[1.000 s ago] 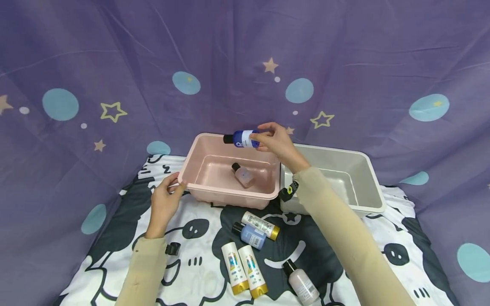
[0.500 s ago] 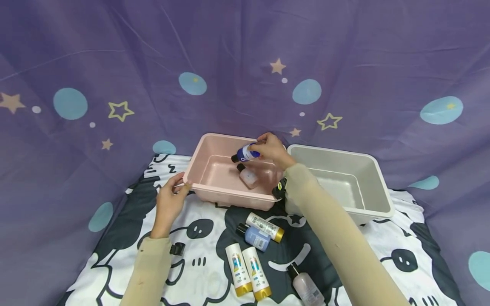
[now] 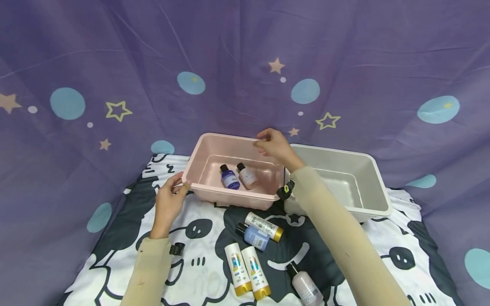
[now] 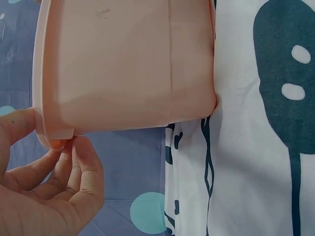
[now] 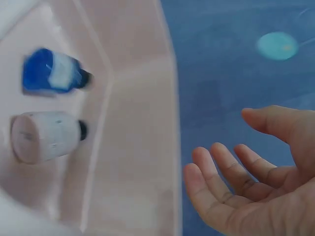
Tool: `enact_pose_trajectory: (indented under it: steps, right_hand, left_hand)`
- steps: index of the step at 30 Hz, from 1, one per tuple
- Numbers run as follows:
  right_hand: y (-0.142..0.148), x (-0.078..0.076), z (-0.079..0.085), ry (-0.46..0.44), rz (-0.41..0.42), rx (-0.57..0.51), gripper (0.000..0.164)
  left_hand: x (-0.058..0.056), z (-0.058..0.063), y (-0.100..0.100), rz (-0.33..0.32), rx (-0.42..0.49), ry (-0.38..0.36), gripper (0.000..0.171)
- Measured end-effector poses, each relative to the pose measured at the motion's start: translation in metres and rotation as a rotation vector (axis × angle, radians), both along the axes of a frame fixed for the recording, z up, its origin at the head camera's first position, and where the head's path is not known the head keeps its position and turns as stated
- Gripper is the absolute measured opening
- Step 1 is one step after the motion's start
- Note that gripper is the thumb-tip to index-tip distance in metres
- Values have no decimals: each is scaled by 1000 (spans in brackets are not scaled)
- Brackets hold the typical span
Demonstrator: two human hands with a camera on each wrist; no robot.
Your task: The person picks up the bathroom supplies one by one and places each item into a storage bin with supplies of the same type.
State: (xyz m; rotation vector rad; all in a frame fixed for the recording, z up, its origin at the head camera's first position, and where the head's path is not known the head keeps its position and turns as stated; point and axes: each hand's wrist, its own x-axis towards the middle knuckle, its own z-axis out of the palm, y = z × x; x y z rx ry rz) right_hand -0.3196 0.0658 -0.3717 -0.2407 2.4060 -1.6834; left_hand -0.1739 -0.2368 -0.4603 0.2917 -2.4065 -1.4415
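My left hand (image 3: 169, 206) pinches the left rim of the pink bin (image 3: 229, 193), thumb on one side and fingers curled under the lip, as the left wrist view shows. Inside the bin lie a dark blue bottle (image 3: 230, 177) and a pale pink bottle (image 3: 248, 176), side by side, both with black caps pointing away. Above the bin's back right corner is my right hand (image 3: 277, 148). In the right wrist view its thumb and fingers (image 5: 229, 169) are spread apart with nothing between them, just outside the bin's rim.
A pale grey bin (image 3: 367, 182) stands right of the pink one. In front, on the patterned cloth (image 3: 199, 280), lie several white tubes (image 3: 238, 267) with gold caps, a light blue bottle (image 3: 255, 238) and another pale pink bottle (image 3: 306, 287). A purple curtain (image 3: 229, 63) hangs behind.
My right hand lowered the dark blue bottle into the pink bin and let it go beside the pale pink bottle, then rose toward the back rim. My left hand kept its grip on the rim.
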Motion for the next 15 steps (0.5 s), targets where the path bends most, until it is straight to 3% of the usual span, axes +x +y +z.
enact_pose_trajectory:
  steps: [4,9,15]
  right_hand:
    - [19,25,18,82,39,-46,41]
    - [48,64,33,210,65,8,40]
    - [81,112,27,341,58,139,40]
  left_hand:
    - [0,0,1,-4,7,-7,51]
    - [-1,0,2,-8,27,-15,52]
    - [0,1,2,-2,10,-40,53]
